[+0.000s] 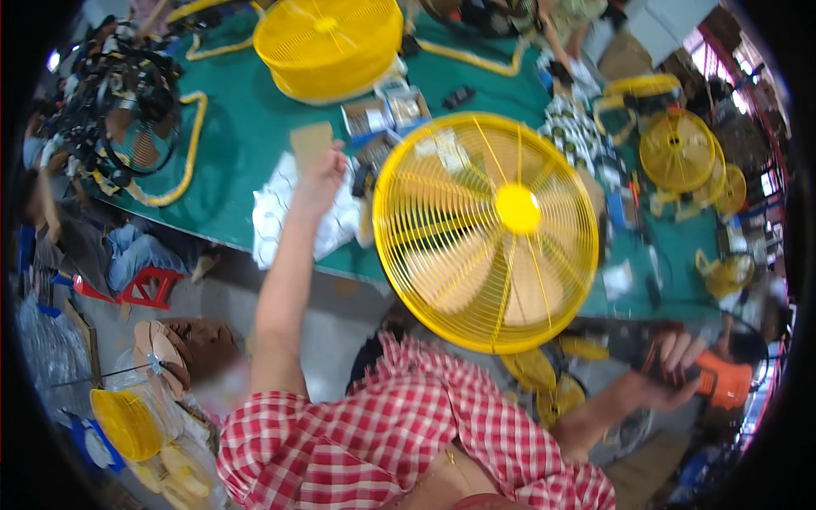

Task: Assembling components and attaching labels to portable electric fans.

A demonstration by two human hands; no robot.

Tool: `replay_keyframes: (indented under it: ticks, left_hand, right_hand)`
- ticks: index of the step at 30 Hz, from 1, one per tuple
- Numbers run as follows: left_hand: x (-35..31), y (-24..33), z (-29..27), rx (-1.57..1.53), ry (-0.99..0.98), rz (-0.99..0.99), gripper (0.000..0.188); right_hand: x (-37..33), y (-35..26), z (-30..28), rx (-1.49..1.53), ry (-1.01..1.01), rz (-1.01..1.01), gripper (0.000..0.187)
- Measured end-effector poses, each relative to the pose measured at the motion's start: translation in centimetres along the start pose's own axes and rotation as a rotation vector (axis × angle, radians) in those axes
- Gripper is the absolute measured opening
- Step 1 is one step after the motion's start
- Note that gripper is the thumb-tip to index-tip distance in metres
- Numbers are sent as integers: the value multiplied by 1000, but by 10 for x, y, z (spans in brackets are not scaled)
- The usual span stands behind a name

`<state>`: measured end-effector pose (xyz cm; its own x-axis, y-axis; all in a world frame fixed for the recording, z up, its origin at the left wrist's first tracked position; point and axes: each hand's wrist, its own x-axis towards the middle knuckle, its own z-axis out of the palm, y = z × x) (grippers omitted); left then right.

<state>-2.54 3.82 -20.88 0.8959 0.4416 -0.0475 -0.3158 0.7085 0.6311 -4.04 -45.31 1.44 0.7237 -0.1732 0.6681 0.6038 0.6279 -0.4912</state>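
Note:
A round yellow fan with a wire guard and tan blades stands in front of me at the table's near edge. My left hand is raised to the left of it, over white sheets and beside a brown cardboard piece. Its fingers are curled together; whatever they pinch is too small to make out. Out to the right, away from the fan, my right hand grips an orange and black power drill. The drill's front end is hard to see.
The green table carries another yellow fan, small open boxes and bent yellow frames. Black parts are piled at left, near a seated person and a red stool. More yellow fans stand at right.

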Motion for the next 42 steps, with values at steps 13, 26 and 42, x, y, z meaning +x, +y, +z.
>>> replay_keyframes:
  ticks: [13,26,42]
  left_hand:
    - [-252,-69,136,108,42,-541,12]
    - [-268,-116,156,188,-4,-610,18]
    - [-266,-126,154,299,-56,-722,18]
  right_hand:
    - [-40,24,5,270,-234,329,56]
    - [-44,42,-17,-295,-325,955,51]
    - [-71,76,-35,-671,-534,1007,50]
